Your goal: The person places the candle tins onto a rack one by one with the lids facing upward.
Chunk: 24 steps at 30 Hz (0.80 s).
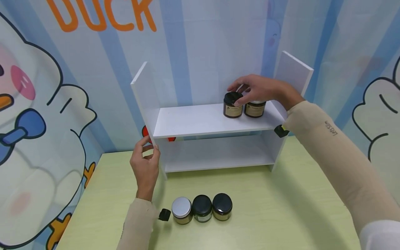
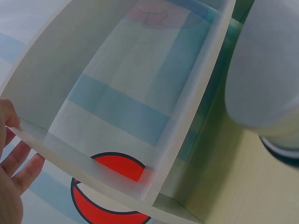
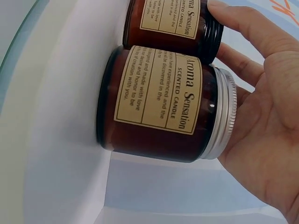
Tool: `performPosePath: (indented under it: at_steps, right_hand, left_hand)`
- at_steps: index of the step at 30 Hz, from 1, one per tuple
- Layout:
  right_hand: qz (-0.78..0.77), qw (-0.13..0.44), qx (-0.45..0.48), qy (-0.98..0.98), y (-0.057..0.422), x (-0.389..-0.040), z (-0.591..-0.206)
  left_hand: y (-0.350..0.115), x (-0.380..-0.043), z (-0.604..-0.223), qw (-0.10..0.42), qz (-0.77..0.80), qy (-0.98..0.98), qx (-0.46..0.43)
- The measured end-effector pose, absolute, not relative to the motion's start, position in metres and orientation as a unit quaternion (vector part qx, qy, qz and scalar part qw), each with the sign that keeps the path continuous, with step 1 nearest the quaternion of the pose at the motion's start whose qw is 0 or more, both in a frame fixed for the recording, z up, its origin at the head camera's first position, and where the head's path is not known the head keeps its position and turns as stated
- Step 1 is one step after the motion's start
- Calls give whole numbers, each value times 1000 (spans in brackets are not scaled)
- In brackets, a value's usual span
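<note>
My right hand [image 1: 260, 89] grips the black lid of a scented candle jar [image 1: 233, 110] on the upper board of a white shelf [image 1: 190, 119]. Right beside it stands a silver-lidded candle jar [image 3: 154, 102], partly under my hand in the head view. In the right wrist view, both jars are amber with tan labels, and the thumb lies against the black lid. My left hand [image 1: 146, 170] pinches the front edge of the shelf's left side panel [image 1: 144, 100]. The left wrist view shows those fingers [image 2: 29, 172] at the panel's edge.
Three more jars stand in a row on the light green table [image 1: 265, 215] before the shelf: a silver-lidded jar [image 1: 181, 207] and two black-lidded jars [image 1: 202, 205]. A striped blue cloth [image 1: 200, 52] with cartoon ducks hangs close behind. The shelf's right side panel [image 1: 293, 71] rises near my right wrist.
</note>
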State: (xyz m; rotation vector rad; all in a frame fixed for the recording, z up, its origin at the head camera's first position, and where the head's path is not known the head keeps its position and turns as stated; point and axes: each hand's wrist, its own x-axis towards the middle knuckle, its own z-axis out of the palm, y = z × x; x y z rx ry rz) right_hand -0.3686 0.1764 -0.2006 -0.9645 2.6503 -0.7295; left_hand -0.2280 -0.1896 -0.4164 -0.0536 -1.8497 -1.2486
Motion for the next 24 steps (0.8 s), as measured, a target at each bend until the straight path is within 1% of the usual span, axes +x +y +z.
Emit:
performPosePath:
  at_steps: [5,24]
  right_hand:
    - [-260,114,-329,901,179,-366,-201]
    - [-298,86,-346,885,184,-370,-211]
  left_hand:
    - [-189,-228,-417,440,-502,-744,-25]
    - [-189,-229,-417,438,-505,-743,-25]
